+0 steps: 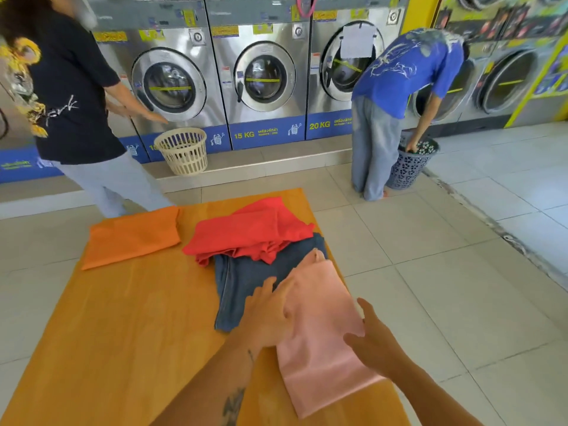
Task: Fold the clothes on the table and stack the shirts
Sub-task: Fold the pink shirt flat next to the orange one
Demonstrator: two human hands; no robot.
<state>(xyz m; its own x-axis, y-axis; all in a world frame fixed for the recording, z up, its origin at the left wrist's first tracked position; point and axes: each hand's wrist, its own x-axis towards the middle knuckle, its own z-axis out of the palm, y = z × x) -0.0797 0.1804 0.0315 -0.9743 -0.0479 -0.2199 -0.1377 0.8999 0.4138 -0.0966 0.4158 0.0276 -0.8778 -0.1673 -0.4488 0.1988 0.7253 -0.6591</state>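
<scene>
Both hands flat and spread: left hand (268, 315) pressing the folded pale pink shirt (322, 333), right hand (373, 342) at its edge, beside crumpled blue jeans (242, 281).

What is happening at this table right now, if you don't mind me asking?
A person is folding laundry on an orange-topped table. Both the left hand and right hand rest flat on a folded pale pink shirt. A folded orange shirt lies apart at the far left; a crumpled red garment and blue jeans remain unfolded.
</scene>
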